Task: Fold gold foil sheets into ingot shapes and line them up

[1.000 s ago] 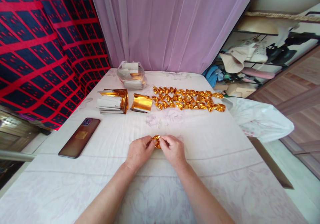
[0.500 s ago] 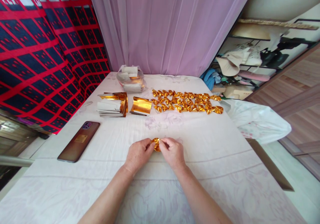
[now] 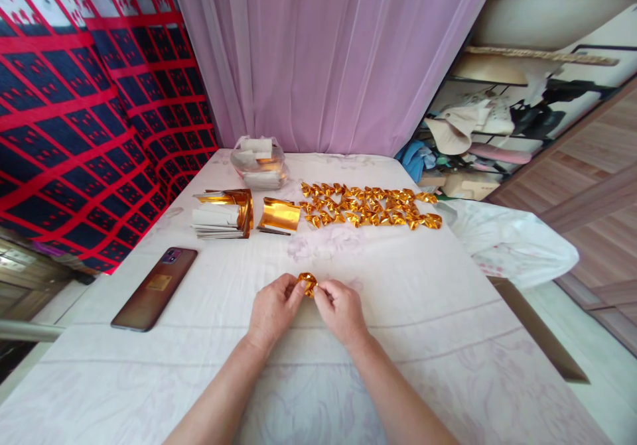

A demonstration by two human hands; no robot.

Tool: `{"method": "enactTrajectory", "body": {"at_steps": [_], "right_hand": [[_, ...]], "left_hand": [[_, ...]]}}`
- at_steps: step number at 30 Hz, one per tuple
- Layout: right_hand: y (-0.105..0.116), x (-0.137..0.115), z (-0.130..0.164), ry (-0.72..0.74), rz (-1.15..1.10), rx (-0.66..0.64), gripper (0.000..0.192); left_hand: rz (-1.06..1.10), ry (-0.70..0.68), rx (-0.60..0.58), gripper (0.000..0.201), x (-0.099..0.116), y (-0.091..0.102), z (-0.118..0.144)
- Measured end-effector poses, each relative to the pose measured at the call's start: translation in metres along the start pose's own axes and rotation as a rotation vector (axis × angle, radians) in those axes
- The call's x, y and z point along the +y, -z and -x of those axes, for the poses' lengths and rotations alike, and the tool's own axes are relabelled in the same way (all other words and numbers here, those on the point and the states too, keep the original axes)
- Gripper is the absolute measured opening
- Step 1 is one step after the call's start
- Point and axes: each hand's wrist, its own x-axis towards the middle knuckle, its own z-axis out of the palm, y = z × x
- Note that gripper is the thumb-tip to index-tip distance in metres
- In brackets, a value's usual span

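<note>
Left hand (image 3: 276, 304) and right hand (image 3: 343, 308) pinch gold foil (image 3: 307, 279).

Honestly can't read any text here. The label (image 3: 158, 282) on the back of the phone (image 3: 145, 307) is too small, and the reddish marks (image 3: 507, 272) on the white plastic bag (image 3: 522, 236) are just blur.

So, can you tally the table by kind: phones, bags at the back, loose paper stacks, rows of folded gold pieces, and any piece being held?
Phone: 1
Bag: 1
Paper stacks: 2
Gold rows: 3
Held piece: 1
Total: 8, each row counted once
</note>
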Motion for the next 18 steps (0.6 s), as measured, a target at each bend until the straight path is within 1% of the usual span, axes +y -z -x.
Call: {"method": "enactTrajectory", "body": {"at_steps": [1,3,4,6,8,11,14,18], "right_hand": [[0.0009,0.0010,-0.0002,0.009,0.034,0.002,0.027],[0.0033,0.0023,-0.0004,0.040,0.119,-0.008,0.026],[0.0045,0.0025,-0.0004,0.059,0.160,-0.018,0.025],[0.0063,0.0022,-0.0001,0.093,0.215,-0.030,0.025],[0.0066,0.0014,0.0005,0.108,0.231,-0.018,0.026],[0.0053,0.0001,0.0020,0.101,0.189,0.011,0.024],[0.0039,-0.0012,0.0036,0.107,0.176,-0.026,0.023],[0.0040,-0.0016,0.0032,0.115,0.208,-0.057,0.031]], "left_hand": [[0.000,-0.016,0.030,0.028,0.0005,0.0007,0.0006],[-0.014,-0.074,0.087,0.037,0.0011,0.0017,0.0019],[-0.033,-0.108,0.095,0.038,0.0013,0.0020,0.0025],[-0.092,-0.146,0.061,0.031,0.0017,0.0023,0.0034],[-0.150,-0.125,0.024,0.025,0.0024,0.0026,0.0037],[-0.160,-0.055,0.018,0.024,0.0038,0.0035,0.0031],[-0.114,-0.005,0.028,0.025,0.0047,0.0045,0.0019],[-0.065,0.020,0.019,0.025,0.0040,0.0049,0.0006]]}}
